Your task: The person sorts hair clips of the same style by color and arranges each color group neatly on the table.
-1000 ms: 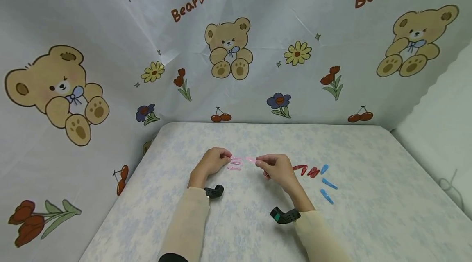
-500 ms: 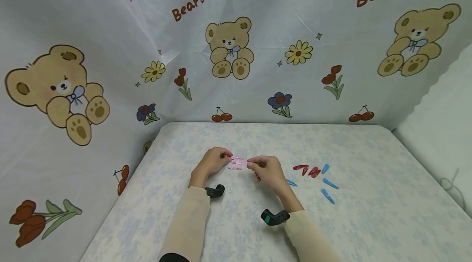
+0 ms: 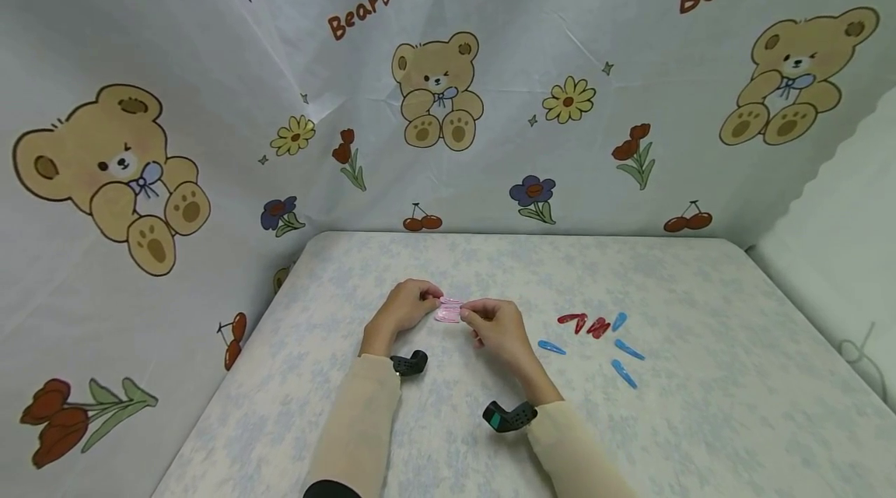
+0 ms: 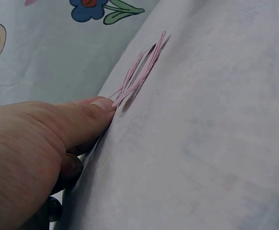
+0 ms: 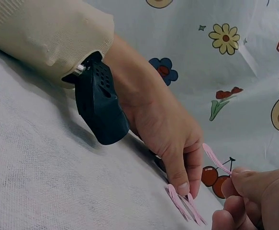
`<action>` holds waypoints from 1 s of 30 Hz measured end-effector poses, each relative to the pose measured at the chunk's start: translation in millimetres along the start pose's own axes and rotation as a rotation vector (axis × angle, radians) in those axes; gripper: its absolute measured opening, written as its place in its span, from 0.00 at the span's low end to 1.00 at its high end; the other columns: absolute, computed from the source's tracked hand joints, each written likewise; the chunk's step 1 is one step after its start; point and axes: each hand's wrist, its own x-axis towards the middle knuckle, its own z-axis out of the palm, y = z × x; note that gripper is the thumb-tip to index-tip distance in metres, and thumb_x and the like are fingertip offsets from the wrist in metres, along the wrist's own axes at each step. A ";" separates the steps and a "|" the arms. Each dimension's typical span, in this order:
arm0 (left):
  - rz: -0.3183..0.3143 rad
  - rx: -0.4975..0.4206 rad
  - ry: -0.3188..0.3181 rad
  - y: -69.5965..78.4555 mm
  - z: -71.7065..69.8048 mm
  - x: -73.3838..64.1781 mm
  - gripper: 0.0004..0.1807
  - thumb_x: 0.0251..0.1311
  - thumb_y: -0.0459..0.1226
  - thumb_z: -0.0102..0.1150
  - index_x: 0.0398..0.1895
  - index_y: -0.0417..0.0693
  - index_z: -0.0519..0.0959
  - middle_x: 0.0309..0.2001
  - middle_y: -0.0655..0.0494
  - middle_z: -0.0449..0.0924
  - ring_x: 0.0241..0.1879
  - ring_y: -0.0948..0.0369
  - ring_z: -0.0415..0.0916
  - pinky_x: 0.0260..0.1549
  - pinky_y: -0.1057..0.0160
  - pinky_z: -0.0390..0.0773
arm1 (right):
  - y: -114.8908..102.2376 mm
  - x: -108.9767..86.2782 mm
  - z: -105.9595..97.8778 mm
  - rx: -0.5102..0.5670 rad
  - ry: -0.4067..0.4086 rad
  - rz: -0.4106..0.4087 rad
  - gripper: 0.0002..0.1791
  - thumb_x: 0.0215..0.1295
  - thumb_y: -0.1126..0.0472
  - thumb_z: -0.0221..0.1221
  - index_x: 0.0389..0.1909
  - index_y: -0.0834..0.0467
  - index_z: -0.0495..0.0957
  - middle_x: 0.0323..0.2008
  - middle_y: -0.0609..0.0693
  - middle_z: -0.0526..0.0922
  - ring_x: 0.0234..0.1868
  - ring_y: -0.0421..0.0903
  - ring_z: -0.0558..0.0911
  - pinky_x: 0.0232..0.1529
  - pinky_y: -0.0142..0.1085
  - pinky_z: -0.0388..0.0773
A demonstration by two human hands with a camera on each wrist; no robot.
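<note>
Several pink snap hair clips (image 3: 448, 314) lie close together on the table between the two hands in the head view. My left hand (image 3: 408, 305) rests at their left end, thumb and fingertip pinching the end of a pink clip; the left wrist view shows the thumb on the end of the pink clips (image 4: 149, 64). My right hand (image 3: 498, 327) pinches one pink hair clip (image 5: 215, 157) by its end, held above the table in the right wrist view. Below the left fingertips there, pink clips (image 5: 177, 201) lie side by side.
Right of the hands lie several red hair clips (image 3: 598, 327) and several blue hair clips (image 3: 624, 373). The pale table (image 3: 686, 436) ends at a printed bear curtain (image 3: 490, 194) behind. Each wrist wears a black camera (image 3: 509, 416).
My right hand has moved left with its pink hair clip, up to the pink clips by the left hand. A blue clip it had covered now shows. The left hand stays in place.
</note>
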 end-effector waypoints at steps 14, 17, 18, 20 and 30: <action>0.032 -0.003 0.009 0.9 -1.8 -3.0 0.06 0.68 0.43 0.62 0.44 0.60 0.86 0.36 0.63 0.80 0.40 0.61 0.74 0.46 0.57 0.74 | 4.2 -0.3 10.0 -0.029 0.018 0.017 0.06 0.66 0.57 0.66 0.39 0.53 0.89 0.20 0.52 0.81 0.15 0.40 0.73 0.18 0.31 0.71; 0.034 -0.005 0.009 0.2 -1.7 -3.2 0.05 0.68 0.43 0.63 0.43 0.59 0.86 0.36 0.62 0.80 0.40 0.61 0.74 0.46 0.57 0.74 | 5.3 -2.1 12.0 -0.051 0.016 0.015 0.06 0.66 0.58 0.66 0.39 0.54 0.89 0.19 0.51 0.81 0.16 0.40 0.74 0.18 0.30 0.71; 0.033 -0.006 0.009 0.1 -1.8 -3.3 0.05 0.68 0.43 0.63 0.43 0.59 0.86 0.36 0.62 0.80 0.40 0.61 0.74 0.46 0.57 0.74 | 5.5 -2.6 12.5 -0.058 0.018 0.015 0.06 0.66 0.58 0.67 0.39 0.54 0.89 0.20 0.51 0.81 0.17 0.39 0.74 0.18 0.30 0.71; 0.033 -0.009 0.008 0.1 -2.0 -3.4 0.05 0.68 0.42 0.63 0.43 0.59 0.86 0.35 0.62 0.80 0.40 0.61 0.74 0.46 0.57 0.74 | 5.5 -3.3 13.3 -0.070 0.024 0.008 0.06 0.65 0.58 0.67 0.39 0.55 0.89 0.21 0.51 0.82 0.18 0.39 0.75 0.19 0.30 0.72; 0.026 -0.024 0.004 2.0 -2.6 -4.7 0.06 0.68 0.42 0.62 0.44 0.59 0.86 0.36 0.62 0.80 0.40 0.61 0.74 0.45 0.58 0.73 | 12.2 -1.5 17.4 -0.119 0.020 0.003 0.07 0.65 0.58 0.66 0.41 0.55 0.89 0.21 0.49 0.82 0.19 0.40 0.77 0.21 0.30 0.72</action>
